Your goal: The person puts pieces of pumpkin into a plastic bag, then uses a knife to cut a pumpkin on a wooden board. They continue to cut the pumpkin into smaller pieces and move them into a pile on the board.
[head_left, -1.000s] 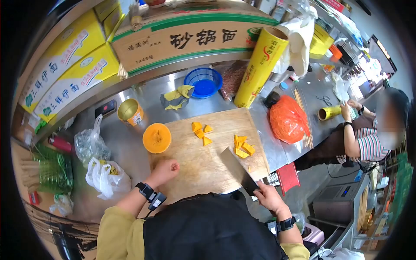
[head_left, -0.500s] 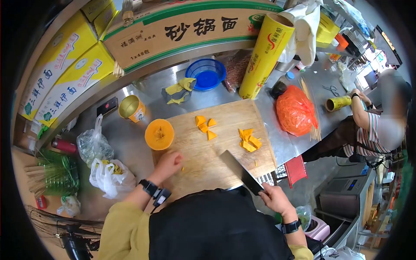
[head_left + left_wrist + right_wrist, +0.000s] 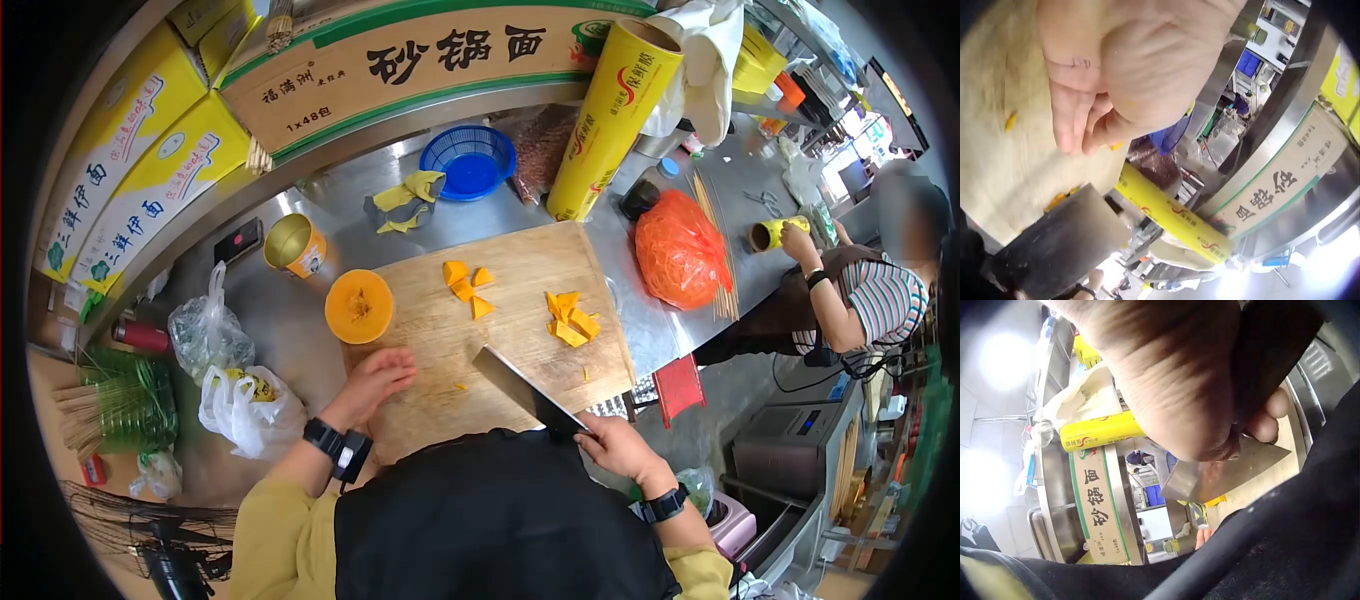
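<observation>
My right hand (image 3: 620, 447) grips the handle of a cleaver (image 3: 525, 390), whose broad blade slants over the front of the wooden cutting board (image 3: 535, 265). In the right wrist view my fingers curl round its dark handle, and the steel blade (image 3: 1235, 472) extends beyond them. My left hand (image 3: 378, 380) is over the board's left edge, fingers loosely extended and holding nothing. Just beyond it sits a pumpkin half (image 3: 359, 307), orange cut face up. Several pumpkin chunks (image 3: 461, 291) lie mid-board, with another small pile (image 3: 572, 322) further right. A small orange scrap (image 3: 1011, 121) shows near my left hand.
Behind the board stand a blue basket (image 3: 467, 165), a folded cloth (image 3: 405, 203) and an upright yellow film roll (image 3: 615, 120). An open can (image 3: 294, 247) and plastic bags (image 3: 250, 410) are left. A red bag (image 3: 682, 250) lies right, near another person (image 3: 850, 290).
My left hand's fingers have uncurled from a loose fist. The cleaver has shifted left over the board. A small orange scrap now shows near my left hand.
</observation>
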Demonstrator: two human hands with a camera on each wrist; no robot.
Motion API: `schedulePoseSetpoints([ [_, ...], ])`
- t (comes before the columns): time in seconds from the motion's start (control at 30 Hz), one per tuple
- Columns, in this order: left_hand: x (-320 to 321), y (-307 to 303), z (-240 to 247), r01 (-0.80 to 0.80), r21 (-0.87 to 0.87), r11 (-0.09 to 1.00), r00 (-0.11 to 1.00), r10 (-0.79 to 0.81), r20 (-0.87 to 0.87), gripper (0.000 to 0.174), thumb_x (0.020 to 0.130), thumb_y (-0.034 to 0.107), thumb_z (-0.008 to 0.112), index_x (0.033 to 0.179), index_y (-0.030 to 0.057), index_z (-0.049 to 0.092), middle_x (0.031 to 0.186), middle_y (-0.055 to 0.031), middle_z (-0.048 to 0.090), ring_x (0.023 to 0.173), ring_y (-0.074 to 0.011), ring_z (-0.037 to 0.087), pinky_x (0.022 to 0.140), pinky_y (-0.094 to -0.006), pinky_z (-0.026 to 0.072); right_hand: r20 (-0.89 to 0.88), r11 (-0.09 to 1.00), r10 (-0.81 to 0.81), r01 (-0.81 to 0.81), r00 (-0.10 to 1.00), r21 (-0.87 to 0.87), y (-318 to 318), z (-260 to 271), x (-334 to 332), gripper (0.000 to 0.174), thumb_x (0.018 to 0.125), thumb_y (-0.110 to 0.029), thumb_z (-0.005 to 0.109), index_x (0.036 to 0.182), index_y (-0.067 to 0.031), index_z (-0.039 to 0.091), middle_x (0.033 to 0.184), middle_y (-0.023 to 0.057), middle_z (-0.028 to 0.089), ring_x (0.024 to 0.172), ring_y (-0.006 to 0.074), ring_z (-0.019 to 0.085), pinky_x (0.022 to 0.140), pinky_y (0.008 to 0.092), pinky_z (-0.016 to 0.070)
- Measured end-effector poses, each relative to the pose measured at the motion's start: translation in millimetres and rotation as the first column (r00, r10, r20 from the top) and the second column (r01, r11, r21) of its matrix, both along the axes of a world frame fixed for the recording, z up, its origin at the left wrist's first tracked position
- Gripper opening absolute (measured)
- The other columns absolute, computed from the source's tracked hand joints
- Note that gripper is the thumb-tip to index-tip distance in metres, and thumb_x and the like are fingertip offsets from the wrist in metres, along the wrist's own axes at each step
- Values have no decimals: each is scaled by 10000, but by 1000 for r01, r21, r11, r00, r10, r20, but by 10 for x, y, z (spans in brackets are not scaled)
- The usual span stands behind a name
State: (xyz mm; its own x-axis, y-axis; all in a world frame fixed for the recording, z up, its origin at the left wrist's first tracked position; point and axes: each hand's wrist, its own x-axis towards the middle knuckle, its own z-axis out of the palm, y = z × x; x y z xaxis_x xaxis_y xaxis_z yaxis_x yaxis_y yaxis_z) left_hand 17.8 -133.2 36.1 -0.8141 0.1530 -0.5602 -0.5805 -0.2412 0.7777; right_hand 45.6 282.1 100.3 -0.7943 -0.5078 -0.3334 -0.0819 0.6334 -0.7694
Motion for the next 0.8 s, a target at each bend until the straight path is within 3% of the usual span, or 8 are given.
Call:
schedulePoseSetpoints([
  [0.2, 432, -144, -249, -126, -159, 979, 992, 124, -22, 236, 971, 41, 508, 1197, -14, 549, 1108, -96, 618, 1032, -184, 640, 913, -283, 525, -39, 969, 245, -244, 969, 41, -214, -185, -255, 172, 896, -136, 610, 1025, -36, 554, 823, 247, 630, 824, 448, 611, 720, 476, 495],
  [0.3, 490, -117, -289, -149, -191, 970, 987, 135, -84, 221, 965, 25, 512, 1179, -2, 556, 1084, -87, 619, 1004, -177, 640, 897, -285, 529, 45, 982, 183, -185, 982, 47, -97, -196, -302, 180, 891, -134, 617, 1030, -33, 562, 834, 246, 636, 824, 441, 617, 722, 465, 500],
  [0.43, 463, -141, -333, -123, -224, 967, 990, 103, -98, 202, 963, 31, 520, 1156, 12, 579, 1047, -70, 624, 964, -170, 641, 873, -281, 528, -30, 994, -63, 65, 998, 90, 281, -174, -277, 155, 874, -114, 629, 999, -31, 593, 798, 227, 647, 801, 433, 632, 703, 454, 511],
  [0.53, 254, -67, -274, 83, -316, 945, 985, -125, -115, 195, 963, 43, 530, 1144, 22, 601, 1041, -46, 632, 943, -152, 641, 858, -277, 524, -200, 986, -107, 130, 974, 108, 443, 51, -235, 132, 879, -106, 635, 976, -31, 586, 724, 200, 632, 696, 383, 645, 636, 421, 508],
  [0.63, -143, 353, 46, 309, -601, 737, 831, -517, -208, 222, 939, 29, 549, 1153, 27, 610, 1094, -54, 633, 950, -160, 642, 857, -286, 521, -8, 937, -349, 349, 937, 5, 466, 198, -54, 125, 887, -101, 639, 966, -28, 575, 640, 168, 591, 579, 315, 622, 562, 379, 484],
  [0.67, -295, 544, 158, 283, -662, 694, 726, -606, -325, 239, 920, 28, 567, 1156, 27, 610, 1112, -70, 630, 976, -186, 641, 872, -295, 518, 67, 890, -451, 454, 890, -48, 421, 307, 11, 124, 897, -99, 638, 908, -15, 548, 584, 134, 552, 503, 230, 590, 510, 345, 451],
  [0.77, -692, 1124, 216, 124, -815, 566, 340, -796, -501, 315, 864, 49, 627, 1179, 44, 609, 1185, -117, 593, 1065, -278, 608, 916, -337, 510, 31, 838, -545, 545, 838, -3, 557, 274, 282, 139, 896, -90, 635, 869, -1, 532, 563, 110, 548, 487, 193, 585, 493, 336, 448],
  [0.8, -794, 1319, 197, 95, -833, 545, 276, -818, -504, 326, 860, 59, 636, 1184, 47, 607, 1183, -113, 588, 1078, -286, 597, 920, -349, 508, 41, 829, -559, 558, 828, 29, 616, 281, 389, 132, 896, -88, 635, 873, -2, 538, 562, 102, 545, 487, 178, 578, 490, 329, 447],
])
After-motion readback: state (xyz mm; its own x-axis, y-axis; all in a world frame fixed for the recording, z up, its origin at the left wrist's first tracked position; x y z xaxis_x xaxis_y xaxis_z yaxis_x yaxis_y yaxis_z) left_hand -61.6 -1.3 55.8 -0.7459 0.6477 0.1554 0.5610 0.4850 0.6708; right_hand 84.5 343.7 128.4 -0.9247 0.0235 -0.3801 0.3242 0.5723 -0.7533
